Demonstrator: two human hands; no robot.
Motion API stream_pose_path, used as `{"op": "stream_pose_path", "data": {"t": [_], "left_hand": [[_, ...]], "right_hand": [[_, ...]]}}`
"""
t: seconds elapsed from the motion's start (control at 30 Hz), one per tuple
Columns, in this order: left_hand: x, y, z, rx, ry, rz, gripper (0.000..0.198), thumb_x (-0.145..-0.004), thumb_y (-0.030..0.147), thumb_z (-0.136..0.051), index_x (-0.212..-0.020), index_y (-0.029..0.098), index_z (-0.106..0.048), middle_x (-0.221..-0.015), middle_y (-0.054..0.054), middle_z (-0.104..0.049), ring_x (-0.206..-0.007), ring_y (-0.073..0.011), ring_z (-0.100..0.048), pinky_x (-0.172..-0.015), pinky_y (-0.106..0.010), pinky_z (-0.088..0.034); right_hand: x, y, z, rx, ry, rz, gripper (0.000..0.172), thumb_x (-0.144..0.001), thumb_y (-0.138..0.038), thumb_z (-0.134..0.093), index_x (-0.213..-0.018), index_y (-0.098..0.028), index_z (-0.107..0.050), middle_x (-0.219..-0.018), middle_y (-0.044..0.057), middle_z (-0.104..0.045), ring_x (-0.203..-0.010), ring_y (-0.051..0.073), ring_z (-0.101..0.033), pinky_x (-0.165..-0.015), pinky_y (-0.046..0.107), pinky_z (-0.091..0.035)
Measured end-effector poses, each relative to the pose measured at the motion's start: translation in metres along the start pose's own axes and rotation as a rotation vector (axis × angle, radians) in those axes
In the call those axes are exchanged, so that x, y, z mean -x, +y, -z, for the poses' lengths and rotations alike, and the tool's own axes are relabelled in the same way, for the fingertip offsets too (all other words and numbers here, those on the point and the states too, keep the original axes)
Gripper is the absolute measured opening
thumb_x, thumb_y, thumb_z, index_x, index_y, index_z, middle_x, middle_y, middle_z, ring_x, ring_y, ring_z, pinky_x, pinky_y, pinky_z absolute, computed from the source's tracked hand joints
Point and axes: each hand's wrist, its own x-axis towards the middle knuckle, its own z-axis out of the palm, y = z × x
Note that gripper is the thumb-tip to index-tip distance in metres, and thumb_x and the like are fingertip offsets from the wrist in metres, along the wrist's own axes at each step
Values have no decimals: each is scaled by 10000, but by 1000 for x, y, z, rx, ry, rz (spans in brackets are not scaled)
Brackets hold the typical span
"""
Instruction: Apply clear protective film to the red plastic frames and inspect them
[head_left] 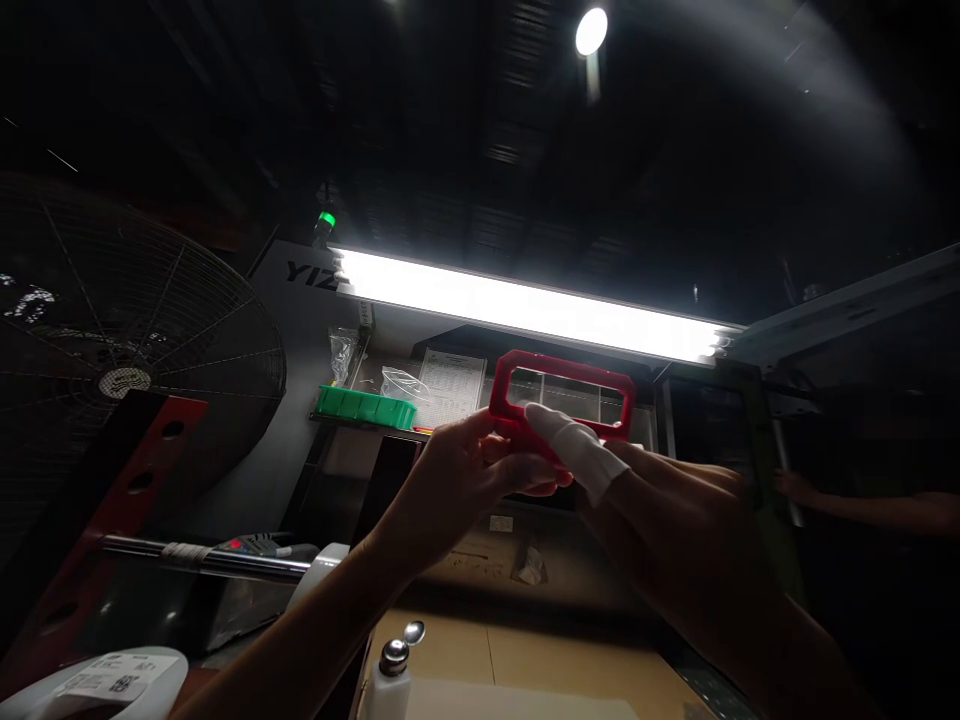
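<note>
A red, glossy rectangular frame [566,364] with cut corners and an open middle is held up in front of the bright lamp. My left hand [476,465] grips its lower left side, with the thumb lying along the bottom. From the right, my right hand [667,510] holds the lower edge. White finger covers [581,450] wrap a finger of that hand, and its tip touches the bottom bar of the frame. The other right fingertips are mostly hidden behind the hand.
A lit tube lamp [525,300] spans the view behind the frame. On a shelf sits a green bin [365,407] near plastic bags and a printed sheet [454,385]. A large fan [142,350] stands left. Below is a white pump bottle [390,690]. Another person's arm [862,508] shows at right.
</note>
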Motion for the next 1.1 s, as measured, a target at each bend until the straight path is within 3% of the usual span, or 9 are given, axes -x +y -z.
{"op": "stream_pose_path", "data": {"t": [0.1,0.33,0.6,0.8,0.97,1.1], "left_hand": [[0,0,-2,24,-28,-10,165,-739,121,-686,-887,191,-664,-828,7,-701,-813,-138,-669,-691,-197,-542],[0,1,-1,74,3,7,231,-708,45,-691,-862,217,-692,-753,56,-692,-695,-75,-655,-671,-129,-520],[1,1,-4,100,-26,0,258,-690,9,-687,-826,228,-697,-736,74,-687,-699,-56,-649,-675,-102,-512],[-3,2,-5,99,7,18,238,-623,-6,-727,-806,128,-657,-686,40,-676,-618,-49,-629,-602,-74,-494],[-3,2,-3,86,47,52,205,-636,50,-743,-796,124,-638,-705,26,-681,-663,-84,-648,-666,-144,-539],[-1,3,-3,97,46,37,212,-618,31,-747,-778,147,-670,-656,43,-667,-616,-53,-627,-602,-82,-500]], "right_hand": [[0,-1,3,54,-17,-11,337,-941,-194,-461,-1274,-189,-514,-806,6,-660,-530,45,-526,-458,187,-349],[0,-2,3,84,-47,8,308,-938,-201,-466,-1239,-204,-533,-647,-36,-577,-505,46,-501,-452,185,-321],[-10,-3,5,198,-6,18,265,-963,-229,-410,-1161,-199,-583,-547,-53,-468,-414,36,-358,-408,195,-222],[-9,-5,8,200,-129,19,354,-953,-227,-434,-1297,-240,-515,-671,-22,-596,-463,54,-469,-420,206,-269],[-4,-5,10,102,-99,10,280,-946,-202,-413,-1100,-220,-646,-645,-14,-578,-456,60,-468,-415,219,-297],[-6,-8,10,112,-62,-13,304,-946,-186,-422,-1201,-183,-587,-623,-16,-554,-455,53,-445,-422,214,-289]]}}
